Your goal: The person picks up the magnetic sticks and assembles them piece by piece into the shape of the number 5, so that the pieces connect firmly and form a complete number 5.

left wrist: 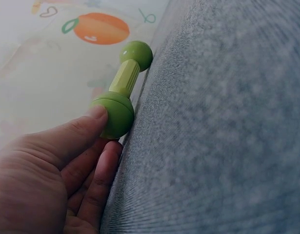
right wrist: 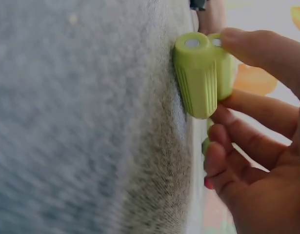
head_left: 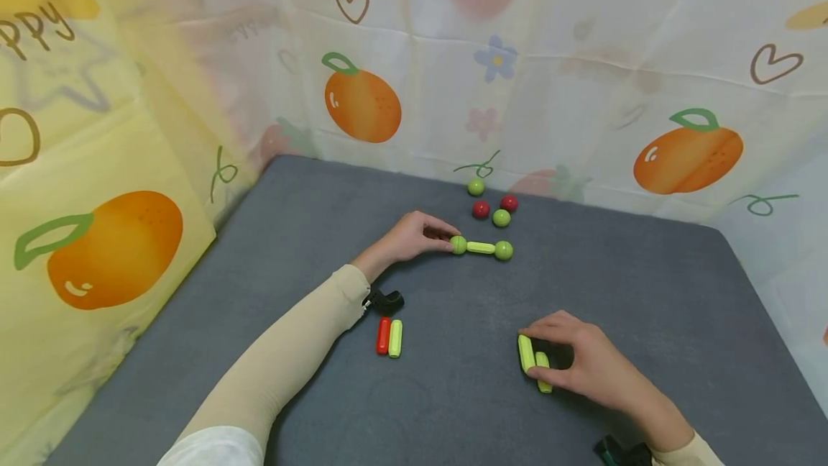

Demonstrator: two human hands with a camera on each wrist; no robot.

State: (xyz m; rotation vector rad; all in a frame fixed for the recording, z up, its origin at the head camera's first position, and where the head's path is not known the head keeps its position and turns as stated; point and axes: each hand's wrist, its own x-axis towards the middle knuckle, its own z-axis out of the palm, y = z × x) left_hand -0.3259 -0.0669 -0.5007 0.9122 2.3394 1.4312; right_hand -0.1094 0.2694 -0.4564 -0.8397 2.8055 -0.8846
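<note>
Between thumb and fingers, my left hand pinches the near green ball of a dumbbell-like piece on the table. A yellow-green ribbed rod joins that ball to a second green ball. Towards the front right, my right hand holds a yellow-green rod by its two ends. Right beside it lies another such rod, partly under the hand. In the right wrist view this nearer rod shows a grey disc on its end, and the held one is partly hidden behind it.
Two red balls and two green balls sit beyond my left hand near the table's back edge. A red rod and a yellow-green rod lie side by side near my left forearm. Printed cloth hangs behind the grey table.
</note>
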